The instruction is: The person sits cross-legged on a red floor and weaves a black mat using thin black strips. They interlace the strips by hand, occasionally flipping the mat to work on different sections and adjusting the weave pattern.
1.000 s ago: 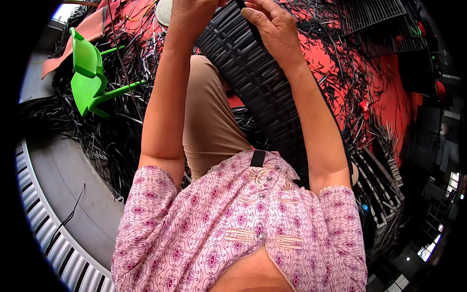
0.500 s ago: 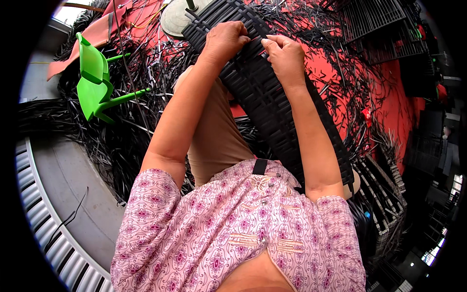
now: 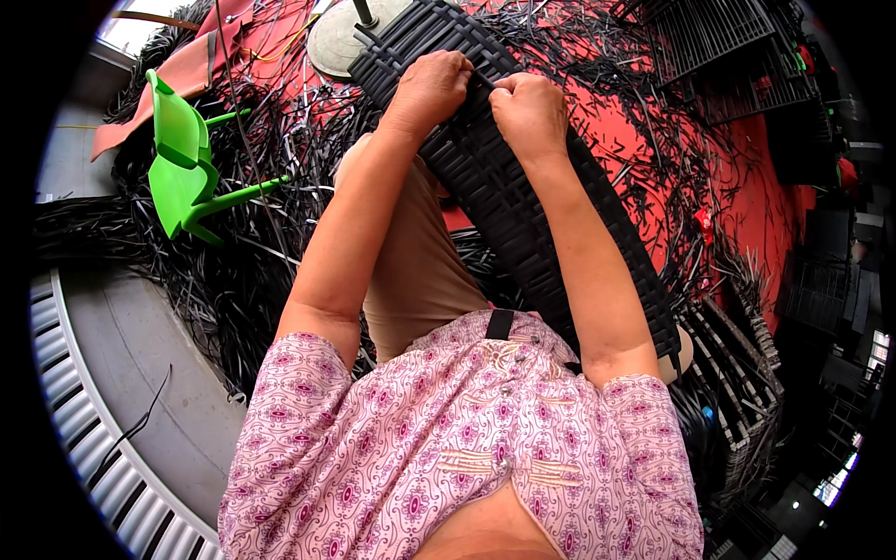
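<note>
A long panel woven from flat black strips (image 3: pixel 523 219) slants across my lap, from the upper middle down toward my right forearm. Over its far part, my left hand (image 3: pixel 432 89) is closed, thumb and fingers pinched together. Close by on the right, my right hand (image 3: pixel 530 114) is closed too, its fingertips pressed on the panel's weave. A narrow black strip (image 3: pixel 483 80) runs between both sets of fingertips, and each hand seems to pinch it. The fingers hide where it enters the weave.
Loose black strips (image 3: pixel 271 126) lie heaped over the red floor covering (image 3: pixel 611 126). On the left a green plastic chair (image 3: pixel 182 154) lies tipped over. A round stand base (image 3: pixel 336 42) is beyond the panel. Black slatted frames (image 3: pixel 719 42) stand at far right.
My right hand has moved left and slightly nearer, closing the gap to my left hand. My left hand has shifted a little nearer. The panel stays on my lap.
</note>
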`<action>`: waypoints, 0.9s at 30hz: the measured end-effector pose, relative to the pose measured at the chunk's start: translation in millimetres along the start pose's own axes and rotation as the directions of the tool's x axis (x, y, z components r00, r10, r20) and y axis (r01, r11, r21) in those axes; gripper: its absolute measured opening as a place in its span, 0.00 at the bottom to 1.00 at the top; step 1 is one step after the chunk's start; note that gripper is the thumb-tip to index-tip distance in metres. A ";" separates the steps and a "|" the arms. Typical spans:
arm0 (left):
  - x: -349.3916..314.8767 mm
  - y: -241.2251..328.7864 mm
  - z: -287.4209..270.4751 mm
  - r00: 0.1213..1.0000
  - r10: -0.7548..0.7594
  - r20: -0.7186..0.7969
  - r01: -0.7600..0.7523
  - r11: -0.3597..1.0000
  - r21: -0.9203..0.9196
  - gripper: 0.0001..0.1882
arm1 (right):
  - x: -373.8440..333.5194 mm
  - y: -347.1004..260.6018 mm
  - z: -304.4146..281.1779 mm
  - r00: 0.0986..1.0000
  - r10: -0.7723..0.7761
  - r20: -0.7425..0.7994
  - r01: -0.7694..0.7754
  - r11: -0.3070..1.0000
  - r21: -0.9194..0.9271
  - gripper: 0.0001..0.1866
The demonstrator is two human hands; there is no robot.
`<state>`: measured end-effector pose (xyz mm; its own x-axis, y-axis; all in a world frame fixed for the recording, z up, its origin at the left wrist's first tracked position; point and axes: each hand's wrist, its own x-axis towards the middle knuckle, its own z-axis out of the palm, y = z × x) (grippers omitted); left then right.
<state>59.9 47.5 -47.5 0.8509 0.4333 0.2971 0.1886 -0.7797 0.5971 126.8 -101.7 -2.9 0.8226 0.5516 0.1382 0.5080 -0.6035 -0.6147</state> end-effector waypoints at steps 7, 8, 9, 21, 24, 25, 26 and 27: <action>0.4 -3.2 -3.0 0.997 0.002 0.074 0.004 0.996 -0.085 0.12 | 3.7 -4.2 9.1 1.000 -0.005 -0.011 0.004 0.996 -0.088 0.11; 0.9 -5.6 -3.6 0.996 0.009 0.086 0.001 0.993 -0.117 0.12 | 3.9 -4.4 10.8 1.000 -0.004 -0.019 0.002 0.996 -0.093 0.10; 1.6 -8.5 -4.3 0.993 -0.039 0.109 0.059 0.981 -0.186 0.12 | 4.2 -6.2 11.4 1.000 -0.005 -0.005 0.004 0.994 -0.111 0.11; 25.3 -51.5 -5.5 0.966 -0.219 -0.138 0.185 0.956 -0.228 0.11 | -29.1 -1.6 -24.8 0.910 -0.353 -0.218 0.375 0.925 0.066 0.21; 41.3 -67.1 -27.1 0.944 -0.248 -0.218 0.227 0.967 -0.120 0.12 | -75.9 32.6 -98.5 0.934 -0.183 -0.307 0.236 0.961 0.144 0.20; 47.6 -80.0 -34.4 0.950 -0.158 -0.271 0.174 0.984 0.037 0.12 | -94.9 52.2 -122.6 0.909 -0.157 -0.387 0.211 0.972 0.102 0.19; 56.9 -103.8 -32.4 0.951 -0.143 -0.275 0.177 0.979 0.104 0.13 | -116.2 77.9 -147.2 0.891 -0.037 -0.452 0.088 0.992 0.093 0.19; 60.2 -110.6 -27.6 0.932 -0.005 -0.364 0.088 0.973 0.212 0.13 | -141.1 103.7 -170.9 0.846 0.035 -0.532 0.016 0.996 0.092 0.20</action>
<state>76.7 172.4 -75.1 0.6134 0.5718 0.5448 0.3626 -0.8167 0.4489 107.1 -340.5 46.6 0.8500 0.1394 0.5081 0.4956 -0.5387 -0.6813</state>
